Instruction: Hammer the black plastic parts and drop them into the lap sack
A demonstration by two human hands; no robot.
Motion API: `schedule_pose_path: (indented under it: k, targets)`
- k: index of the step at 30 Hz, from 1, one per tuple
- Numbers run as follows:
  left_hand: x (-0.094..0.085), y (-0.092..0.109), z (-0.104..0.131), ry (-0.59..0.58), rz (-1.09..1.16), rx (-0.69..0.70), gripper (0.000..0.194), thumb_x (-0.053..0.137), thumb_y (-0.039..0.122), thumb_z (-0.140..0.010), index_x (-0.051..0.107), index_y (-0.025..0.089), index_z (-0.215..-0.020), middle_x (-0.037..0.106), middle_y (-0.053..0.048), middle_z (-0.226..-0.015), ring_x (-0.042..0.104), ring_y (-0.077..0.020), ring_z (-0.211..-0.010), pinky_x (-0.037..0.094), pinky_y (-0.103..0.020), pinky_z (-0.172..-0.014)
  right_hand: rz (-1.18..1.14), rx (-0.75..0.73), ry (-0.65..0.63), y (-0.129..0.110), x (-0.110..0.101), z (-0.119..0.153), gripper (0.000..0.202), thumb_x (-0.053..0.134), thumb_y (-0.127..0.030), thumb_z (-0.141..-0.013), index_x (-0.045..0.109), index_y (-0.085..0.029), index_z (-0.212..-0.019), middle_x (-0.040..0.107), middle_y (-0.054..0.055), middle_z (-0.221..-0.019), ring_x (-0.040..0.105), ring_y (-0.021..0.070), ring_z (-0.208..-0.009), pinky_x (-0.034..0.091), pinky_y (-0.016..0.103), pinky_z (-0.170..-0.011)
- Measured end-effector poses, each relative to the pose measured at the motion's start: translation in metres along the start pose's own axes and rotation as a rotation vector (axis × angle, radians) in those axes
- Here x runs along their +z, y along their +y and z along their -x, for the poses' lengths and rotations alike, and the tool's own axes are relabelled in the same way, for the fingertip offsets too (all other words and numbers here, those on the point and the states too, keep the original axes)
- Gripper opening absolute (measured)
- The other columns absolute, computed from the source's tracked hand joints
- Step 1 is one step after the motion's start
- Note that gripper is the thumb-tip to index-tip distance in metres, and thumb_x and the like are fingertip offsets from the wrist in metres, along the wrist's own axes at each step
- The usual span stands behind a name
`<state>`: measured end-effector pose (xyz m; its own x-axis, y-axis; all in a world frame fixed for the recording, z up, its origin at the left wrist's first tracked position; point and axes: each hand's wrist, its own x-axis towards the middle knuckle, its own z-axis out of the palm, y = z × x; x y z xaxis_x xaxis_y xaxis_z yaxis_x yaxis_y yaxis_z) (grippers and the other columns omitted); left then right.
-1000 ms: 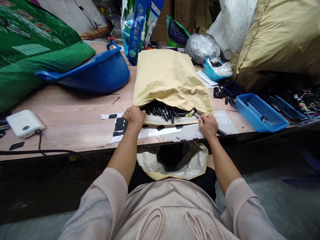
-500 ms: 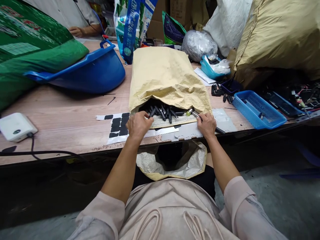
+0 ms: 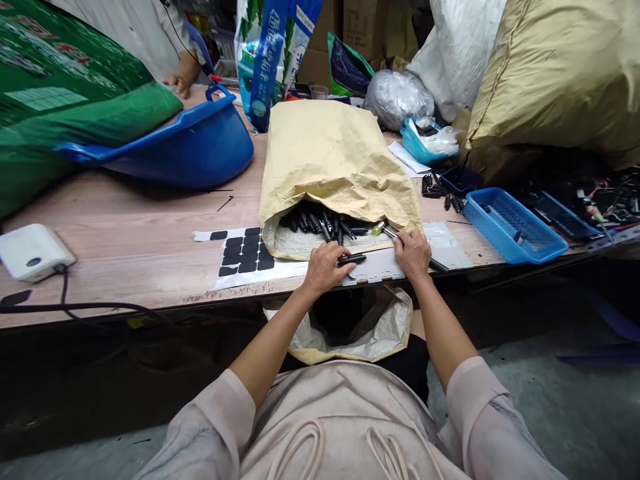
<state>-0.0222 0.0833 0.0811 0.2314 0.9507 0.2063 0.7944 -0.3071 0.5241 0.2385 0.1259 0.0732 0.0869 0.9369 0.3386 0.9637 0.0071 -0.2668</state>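
Observation:
My left hand (image 3: 327, 267) pinches a black pen-like tube (image 3: 354, 259) at the table's front edge, just before the mouth of a yellow woven sack (image 3: 330, 140). Many similar black tubes (image 3: 320, 221) lie inside that open mouth. My right hand (image 3: 414, 255) is closed around a small hammer (image 3: 393, 233), whose yellowish head points up and left at the sack's right corner. Its black handle (image 3: 439, 266) sticks out below the hand. Under the table edge, a second woven sack (image 3: 373, 347) hangs open on my lap, its inside dark.
A sheet of black stickers (image 3: 243, 252) lies left of the sack. Further left stand a blue basin (image 3: 185, 150) and a white box (image 3: 35, 253) with a cable. To the right are a blue basket (image 3: 517, 227) and loose black pieces (image 3: 447, 193). A co-worker's hand (image 3: 183, 75) rests behind.
My left hand has moved right and toward me, from the sack's left mouth to the table edge, with a black tube in its fingers. My right hand keeps its hold on the hammer.

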Motion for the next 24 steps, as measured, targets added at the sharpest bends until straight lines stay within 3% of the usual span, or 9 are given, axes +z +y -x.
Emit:
schedule_pose_path:
  k: [7, 10, 17, 24]
  targets:
    - [0.008, -0.008, -0.006, -0.008, 0.097, 0.003, 0.016, 0.078, 0.035, -0.09, 0.081, 0.024, -0.1, 0.074, -0.005, -0.097, 0.065, -0.0256, -0.1, 0.044, -0.039, -0.091, 0.01, -0.031, 0.015, 0.002, -0.01, 0.002, 0.027, 0.053, -0.031, -0.102, 0.077, -0.021, -0.106, 0.068, 0.012, -0.105, 0.055, 0.0276, -0.102, 0.042, 0.037, -0.088]
    - [0.008, -0.009, -0.007, -0.018, 0.134, -0.016, 0.014, 0.08, 0.033, -0.087, 0.082, 0.025, -0.098, 0.074, -0.004, -0.095, 0.065, -0.0246, -0.098, 0.045, -0.039, -0.091, -0.131, -0.08, 0.053, 0.0, -0.022, 0.017, 0.033, 0.046, -0.036, -0.106, 0.076, -0.021, -0.107, 0.069, 0.011, -0.106, 0.06, 0.0253, -0.1, 0.046, 0.036, -0.088]
    - [0.004, -0.007, -0.008, -0.031, 0.2, -0.079, 0.016, 0.083, 0.029, -0.082, 0.082, 0.024, -0.097, 0.074, -0.002, -0.094, 0.066, -0.0229, -0.096, 0.048, -0.037, -0.092, -0.482, -0.227, -0.032, -0.023, -0.044, 0.06, 0.037, 0.045, -0.036, -0.109, 0.073, -0.022, -0.127, 0.076, 0.01, -0.115, 0.07, 0.0228, -0.108, 0.055, 0.035, -0.097]
    - [0.005, -0.006, -0.009, -0.025, 0.208, -0.1, 0.015, 0.084, 0.029, -0.079, 0.082, 0.025, -0.093, 0.075, -0.001, -0.093, 0.067, -0.0229, -0.095, 0.049, -0.037, -0.091, -0.22, -0.239, -0.073, -0.038, -0.055, 0.076, 0.041, 0.044, -0.033, -0.11, 0.073, -0.03, -0.138, 0.07, 0.005, -0.096, 0.067, 0.0188, -0.087, 0.051, 0.026, -0.073]
